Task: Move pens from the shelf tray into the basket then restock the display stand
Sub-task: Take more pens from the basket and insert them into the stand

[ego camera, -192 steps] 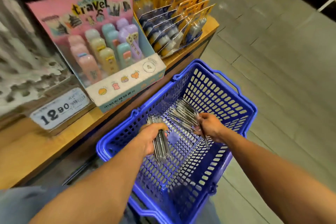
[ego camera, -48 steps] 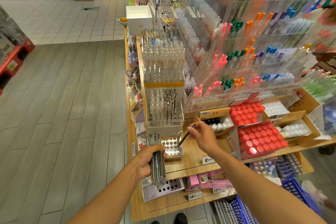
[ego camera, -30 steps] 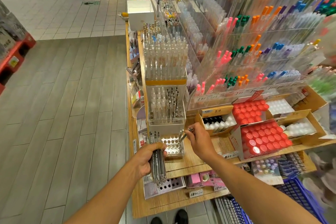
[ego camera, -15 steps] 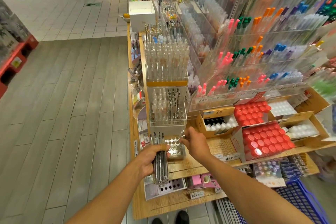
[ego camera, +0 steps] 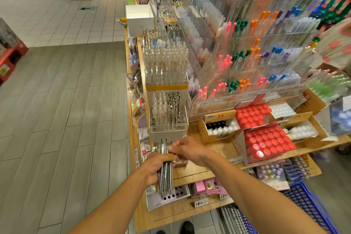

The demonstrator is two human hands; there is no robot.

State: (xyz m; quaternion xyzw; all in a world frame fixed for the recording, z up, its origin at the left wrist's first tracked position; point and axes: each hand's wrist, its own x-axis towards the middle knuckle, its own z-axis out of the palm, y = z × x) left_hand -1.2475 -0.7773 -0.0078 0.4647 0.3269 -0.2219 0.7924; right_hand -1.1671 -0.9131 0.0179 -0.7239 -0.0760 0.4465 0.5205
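Observation:
My left hand (ego camera: 154, 169) grips an upright bundle of silver pens (ego camera: 165, 178) in front of the shelf edge. My right hand (ego camera: 187, 150) reaches across to the top of the bundle, and its fingertips pinch the upper end of a pen there. Just behind both hands stands the clear tiered display stand (ego camera: 168, 131), with several dark and clear pens in its middle tier; its lowest tier is mostly hidden by my hands. The blue basket (ego camera: 311, 207) sits on the floor at the lower right, partly cut off.
Wooden shelves (ego camera: 207, 169) carry red-capped bottles (ego camera: 266, 142), cardboard boxes and price tags. Tall clear racks of coloured pens (ego camera: 247, 53) rise behind. A white holed tray (ego camera: 171, 196) sits on the lower shelf. Grey plank floor (ego camera: 66, 119) lies to the left.
My right hand placed a single pen at the stand's low tier, then drew back left to the bundle in my left hand. Earlier both hands were taking pens out of the basket.

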